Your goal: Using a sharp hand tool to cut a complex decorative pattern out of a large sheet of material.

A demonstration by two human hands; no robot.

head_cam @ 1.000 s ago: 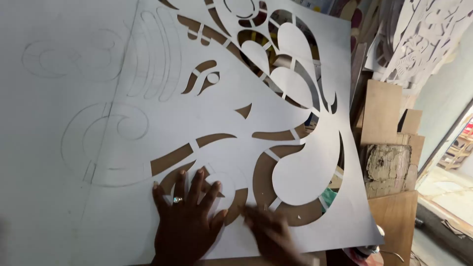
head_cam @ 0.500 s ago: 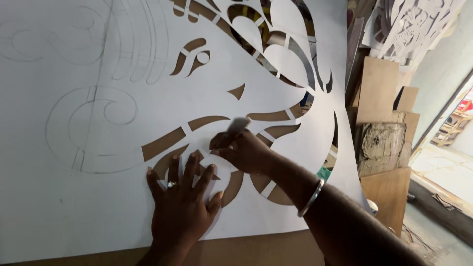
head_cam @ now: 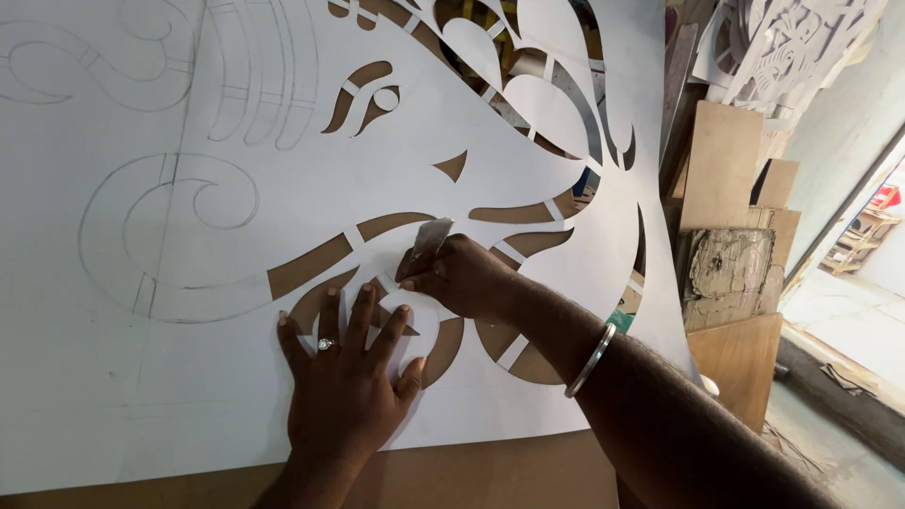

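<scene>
1. The left hand (head_cam: 344, 377) lies flat with its fingers spread on the large white sheet with curved cut-out shapes and pencilled scroll lines (head_cam: 189, 396), gripping nothing. It sits in the same spot as half a second ago, a ring on one finger.
2. The right hand (head_cam: 462, 276) is closed around a small grey blade (head_cam: 430, 238), its tip on the sheet just beyond the left fingertips. A second ago this hand was low at the sheet's bottom edge; it has since come up to the cut-outs and barely shifted in the last half second.
3. A silver bangle (head_cam: 591, 359) circles the right wrist.
4. The sheet rests on a brown board (head_cam: 490, 471), which shows through the openings.
5. To the right, plywood offcuts (head_cam: 721, 160) lean against the wall.
</scene>
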